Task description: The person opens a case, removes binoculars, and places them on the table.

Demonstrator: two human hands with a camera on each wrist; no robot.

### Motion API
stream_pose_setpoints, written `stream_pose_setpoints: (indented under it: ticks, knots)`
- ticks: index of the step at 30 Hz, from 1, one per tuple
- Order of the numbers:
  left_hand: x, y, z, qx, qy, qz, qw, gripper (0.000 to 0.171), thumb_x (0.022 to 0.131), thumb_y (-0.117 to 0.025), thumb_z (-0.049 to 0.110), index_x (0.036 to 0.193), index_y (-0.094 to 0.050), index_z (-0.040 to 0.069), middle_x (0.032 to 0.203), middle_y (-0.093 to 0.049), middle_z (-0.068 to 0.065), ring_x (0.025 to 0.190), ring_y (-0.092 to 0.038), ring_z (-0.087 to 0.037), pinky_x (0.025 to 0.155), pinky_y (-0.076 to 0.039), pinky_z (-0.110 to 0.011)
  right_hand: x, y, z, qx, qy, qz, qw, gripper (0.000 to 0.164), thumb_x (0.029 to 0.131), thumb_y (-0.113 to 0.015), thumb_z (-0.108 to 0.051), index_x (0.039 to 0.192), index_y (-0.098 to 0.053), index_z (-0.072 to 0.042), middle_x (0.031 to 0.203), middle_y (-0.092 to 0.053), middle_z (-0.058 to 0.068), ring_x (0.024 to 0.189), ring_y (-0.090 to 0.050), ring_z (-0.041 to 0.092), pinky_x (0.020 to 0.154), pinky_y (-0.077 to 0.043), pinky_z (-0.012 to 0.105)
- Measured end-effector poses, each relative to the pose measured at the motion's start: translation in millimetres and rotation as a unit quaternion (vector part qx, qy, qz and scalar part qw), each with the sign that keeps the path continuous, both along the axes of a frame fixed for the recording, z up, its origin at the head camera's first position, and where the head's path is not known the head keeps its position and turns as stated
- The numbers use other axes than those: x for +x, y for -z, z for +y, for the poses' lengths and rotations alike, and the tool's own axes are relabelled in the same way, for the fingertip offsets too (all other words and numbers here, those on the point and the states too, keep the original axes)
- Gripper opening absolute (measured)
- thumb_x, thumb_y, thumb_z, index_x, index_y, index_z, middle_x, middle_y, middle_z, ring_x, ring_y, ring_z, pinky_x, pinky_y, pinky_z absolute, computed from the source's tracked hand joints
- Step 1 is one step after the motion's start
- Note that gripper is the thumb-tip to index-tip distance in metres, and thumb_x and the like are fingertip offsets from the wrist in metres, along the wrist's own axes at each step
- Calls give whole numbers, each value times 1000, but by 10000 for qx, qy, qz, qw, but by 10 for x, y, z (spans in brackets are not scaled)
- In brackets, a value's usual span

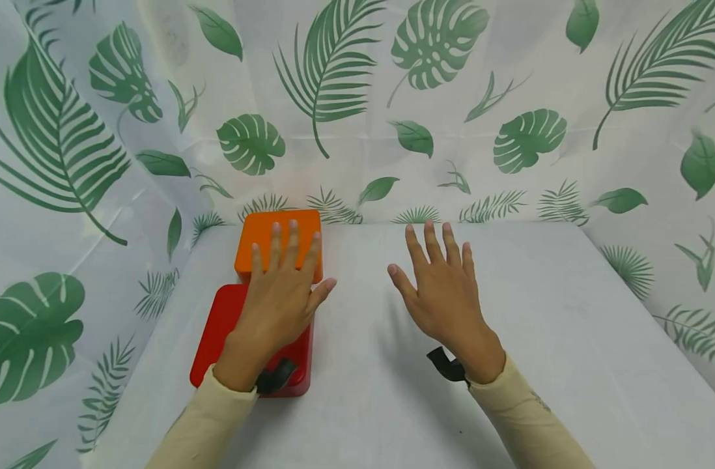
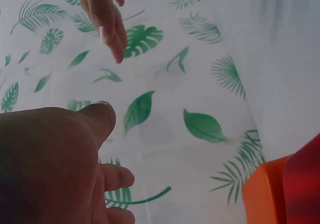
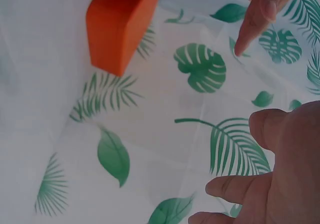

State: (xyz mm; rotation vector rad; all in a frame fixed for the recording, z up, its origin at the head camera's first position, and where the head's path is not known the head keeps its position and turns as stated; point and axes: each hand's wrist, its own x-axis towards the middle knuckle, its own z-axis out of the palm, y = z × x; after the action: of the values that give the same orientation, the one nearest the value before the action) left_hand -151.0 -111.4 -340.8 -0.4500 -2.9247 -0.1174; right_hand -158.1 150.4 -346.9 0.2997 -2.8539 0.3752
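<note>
On the counter, I have the red box below and wristward of the fingers of the left hand, its long axis partly hidden from me. The orange box sits below those fingers, reaching just past their tips. Both boxes lie left of the right hand, so I judge the left nearer. All fingers are spread straight, holding nothing.

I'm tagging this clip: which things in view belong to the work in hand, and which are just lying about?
Likely part of the work:
- red box and orange box, both nearest the left hand
- left hand and right hand, holding nothing

Likely just surroundings:
- white tabletop
- leaf-print sheet
- black wrist pieces
</note>
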Motion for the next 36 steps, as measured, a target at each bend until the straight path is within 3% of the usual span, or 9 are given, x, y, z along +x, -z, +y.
stream_pose_setpoints:
  ticks: [10,18,22,27,31,36]
  knots:
    - [81,129,-245,73,-344,-244,9991,81,109,-43,61,172,-17,16,178,-5,-23,165,4,-48,127,-7,-77,59,115,-189,25,-124,-209,9997,76,109,-40,-61,171,-24,-20,178,-16,17,167,-2,43,130,-3,70]
    - [152,193,-477,363,-492,-295,9977,78,110,-47,53,171,-19,13,177,-7,-27,163,1,-53,124,-7,-80,94,194,-344,-99,-190,-261,9994,76,109,-44,-60,171,-26,-21,177,-21,18,166,-8,44,132,-7,67]
    - [193,224,-572,522,-523,-257,9969,77,109,-51,50,170,-23,12,176,-9,-29,163,-2,-54,125,-11,-78,83,285,-416,-393,-271,85,9988,72,108,-53,-54,167,-36,-16,171,-37,19,160,-29,44,129,-23,65]
    - [235,293,-699,751,-575,-105,9955,76,108,-56,45,168,-28,9,175,-13,-31,161,-11,-56,125,-18,-76,49,413,-512,-1200,-534,527,9899,62,104,-66,-43,156,-54,-11,150,-63,14,132,-59,37,109,-50,57]
    - [270,347,-770,862,-663,-138,9940,75,108,-58,42,168,-28,7,174,-15,-32,160,-13,-57,125,-19,-76,39,492,-564,-1526,-540,376,9861,58,103,-69,-40,152,-58,-11,141,-68,12,120,-63,33,99,-54,51]
    - [319,401,-860,951,-778,-159,9923,74,107,-60,40,167,-31,7,172,-20,-34,158,-19,-57,122,-23,-78,58,570,-615,-1663,-481,130,9848,56,102,-70,-39,150,-60,-12,138,-70,11,117,-63,30,98,-55,48]
